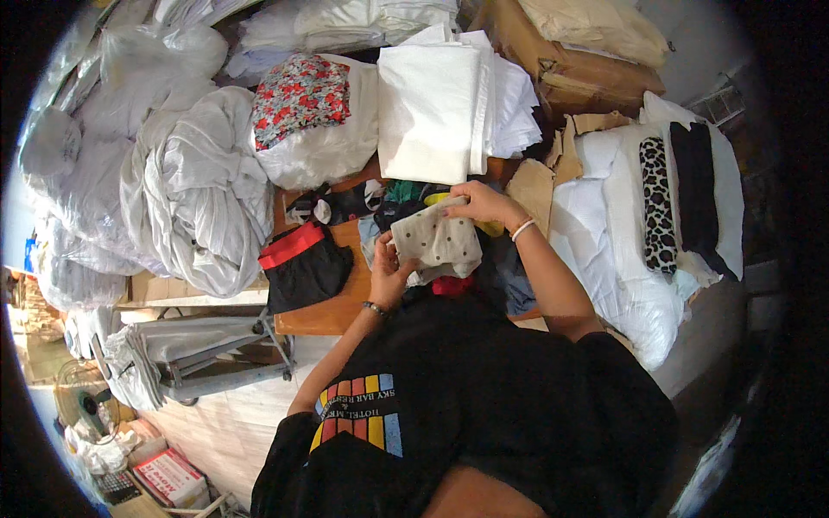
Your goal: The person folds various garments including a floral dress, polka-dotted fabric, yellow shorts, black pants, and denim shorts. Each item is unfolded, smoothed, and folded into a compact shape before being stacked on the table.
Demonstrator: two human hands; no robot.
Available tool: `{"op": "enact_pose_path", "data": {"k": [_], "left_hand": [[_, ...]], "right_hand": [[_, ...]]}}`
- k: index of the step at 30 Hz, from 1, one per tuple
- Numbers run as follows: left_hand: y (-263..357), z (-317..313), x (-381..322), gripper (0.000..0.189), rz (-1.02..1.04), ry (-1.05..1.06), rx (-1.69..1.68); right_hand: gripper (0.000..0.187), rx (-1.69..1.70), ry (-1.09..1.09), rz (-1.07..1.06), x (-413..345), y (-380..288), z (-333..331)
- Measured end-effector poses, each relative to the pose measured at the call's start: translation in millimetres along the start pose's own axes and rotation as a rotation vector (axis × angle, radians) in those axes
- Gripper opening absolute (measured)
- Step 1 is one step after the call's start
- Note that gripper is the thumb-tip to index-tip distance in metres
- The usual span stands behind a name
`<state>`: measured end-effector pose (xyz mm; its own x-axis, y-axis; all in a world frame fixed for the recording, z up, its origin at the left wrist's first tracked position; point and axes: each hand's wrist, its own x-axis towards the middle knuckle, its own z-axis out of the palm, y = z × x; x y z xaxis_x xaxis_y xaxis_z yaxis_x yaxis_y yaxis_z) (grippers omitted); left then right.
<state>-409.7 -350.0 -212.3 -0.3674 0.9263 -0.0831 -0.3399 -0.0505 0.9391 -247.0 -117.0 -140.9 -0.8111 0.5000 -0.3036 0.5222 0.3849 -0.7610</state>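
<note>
A cream cloth garment with dark dots (437,239) is held up between both hands over a wooden table (324,314). My left hand (390,269) pinches its left edge, and my right hand (482,206) grips its upper right corner. Left of it lies a pair of black boxer briefs with a red waistband (307,269). Small dark garments (346,202) are heaped behind the dotted cloth, with a yellow piece near my right wrist. A red piece (452,285) shows below the cloth. Part of the heap is hidden by my hands and the cloth.
Folded white linens (427,110) stand behind the heap, beside a folded floral cloth (304,97). White fabric in plastic (97,194) fills the left. On the right, leopard-print cloth (658,204) and black cloth (698,188) lie on a white bundle. A folding ironing board (207,333) is lower left.
</note>
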Motion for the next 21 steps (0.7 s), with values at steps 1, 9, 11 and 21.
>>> {"op": "enact_pose_path", "data": {"k": [1, 9, 11, 21], "left_hand": [[-7, -2, 1, 0.06, 0.011, -0.02, -0.03], [6, -18, 16, 0.022, -0.022, 0.144, 0.595], [22, -11, 17, 0.024, -0.058, 0.131, 0.642], [2, -16, -6, 0.027, -0.251, -0.043, 0.535]], "right_hand": [[0.038, 0.028, 0.085, -0.042, -1, 4, 3], [0.059, 0.417, 0.505, 0.053, -17, 45, 69], [0.063, 0.32, 0.538, 0.108, -20, 47, 71], [0.088, -0.151, 0.419, 0.341, -42, 19, 59]]}}
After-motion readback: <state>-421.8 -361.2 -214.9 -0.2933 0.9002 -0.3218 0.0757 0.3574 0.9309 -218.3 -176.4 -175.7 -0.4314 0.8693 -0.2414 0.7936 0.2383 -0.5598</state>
